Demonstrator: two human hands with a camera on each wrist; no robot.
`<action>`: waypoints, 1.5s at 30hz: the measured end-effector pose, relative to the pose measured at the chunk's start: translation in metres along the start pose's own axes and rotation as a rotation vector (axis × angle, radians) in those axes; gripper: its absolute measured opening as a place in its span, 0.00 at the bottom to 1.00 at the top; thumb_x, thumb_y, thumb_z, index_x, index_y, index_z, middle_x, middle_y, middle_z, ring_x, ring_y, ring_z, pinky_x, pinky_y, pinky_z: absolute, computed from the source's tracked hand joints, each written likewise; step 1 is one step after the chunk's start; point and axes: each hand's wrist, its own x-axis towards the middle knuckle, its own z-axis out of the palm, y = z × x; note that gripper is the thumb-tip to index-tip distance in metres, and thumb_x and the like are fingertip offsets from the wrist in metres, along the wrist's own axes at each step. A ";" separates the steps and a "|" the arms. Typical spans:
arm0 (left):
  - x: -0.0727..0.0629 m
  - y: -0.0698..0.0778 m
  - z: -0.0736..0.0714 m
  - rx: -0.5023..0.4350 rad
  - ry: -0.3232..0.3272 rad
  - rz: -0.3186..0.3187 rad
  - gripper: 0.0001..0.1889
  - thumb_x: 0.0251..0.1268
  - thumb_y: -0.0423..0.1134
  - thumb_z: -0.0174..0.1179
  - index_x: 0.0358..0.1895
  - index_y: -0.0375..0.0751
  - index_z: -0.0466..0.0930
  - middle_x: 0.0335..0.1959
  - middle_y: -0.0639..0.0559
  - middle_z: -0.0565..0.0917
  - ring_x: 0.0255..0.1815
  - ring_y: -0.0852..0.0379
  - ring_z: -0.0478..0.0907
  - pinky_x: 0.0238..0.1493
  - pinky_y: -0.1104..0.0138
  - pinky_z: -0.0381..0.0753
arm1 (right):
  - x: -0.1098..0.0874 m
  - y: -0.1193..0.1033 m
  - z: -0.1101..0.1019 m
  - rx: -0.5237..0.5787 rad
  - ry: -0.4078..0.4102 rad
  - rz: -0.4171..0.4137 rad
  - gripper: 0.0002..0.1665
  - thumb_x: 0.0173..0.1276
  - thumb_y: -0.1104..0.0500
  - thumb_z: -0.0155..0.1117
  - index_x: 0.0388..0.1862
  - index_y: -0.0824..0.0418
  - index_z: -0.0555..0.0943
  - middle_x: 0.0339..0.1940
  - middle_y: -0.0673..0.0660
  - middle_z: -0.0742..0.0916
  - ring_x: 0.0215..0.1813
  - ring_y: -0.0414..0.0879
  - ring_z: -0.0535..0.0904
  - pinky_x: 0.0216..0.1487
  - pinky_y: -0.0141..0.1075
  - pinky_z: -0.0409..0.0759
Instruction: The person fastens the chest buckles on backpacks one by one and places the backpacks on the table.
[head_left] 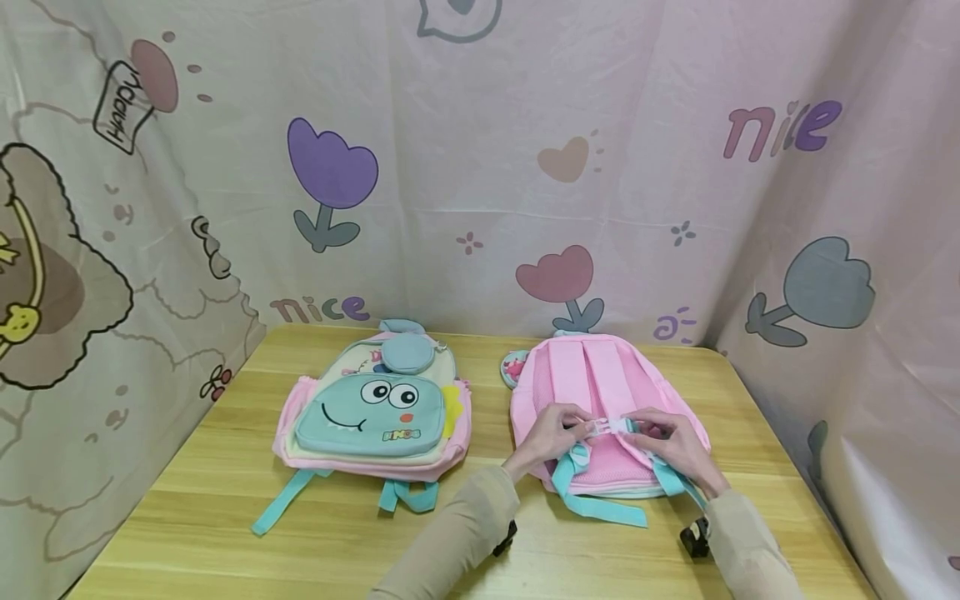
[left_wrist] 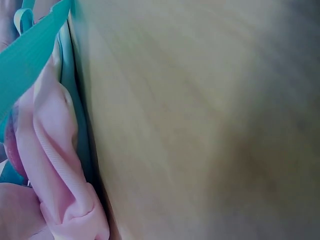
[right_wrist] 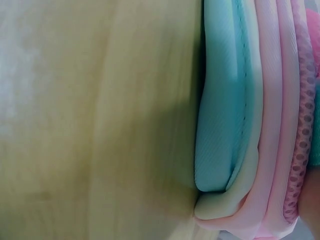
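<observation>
A pink backpack (head_left: 652,379) lies on its front at the right of the table, straps and mesh back panel upward. Across its two shoulder straps runs a pale plastic buckle (head_left: 600,427). My left hand (head_left: 557,433) pinches the buckle's left end. The right hand (head_left: 671,442) grips its right side near the light strap webbing. The two buckle halves meet between my fingers; whether they are locked cannot be told. Teal webbing straps (head_left: 603,510) hang over the backpack's lower edge. The left wrist view shows a teal strap (left_wrist: 30,60) close up, beside the pink fabric (left_wrist: 55,150).
On the left of the wooden table (head_left: 225,467) lies a second backpack (head_left: 375,412) with a teal cartoon dinosaur face, its teal straps (head_left: 285,504) trailing toward the front. A round charm (head_left: 514,367) sticks out beside the pink backpack. Printed curtains (head_left: 465,167) enclose the table's back and sides.
</observation>
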 end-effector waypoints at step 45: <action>0.002 0.005 0.011 0.264 0.059 -0.097 0.07 0.65 0.42 0.68 0.40 0.44 0.90 0.33 0.53 0.92 0.30 0.72 0.79 0.35 0.76 0.73 | 0.000 0.007 0.009 0.084 -0.029 -0.164 0.15 0.60 0.70 0.72 0.47 0.69 0.88 0.41 0.63 0.88 0.39 0.37 0.76 0.40 0.26 0.72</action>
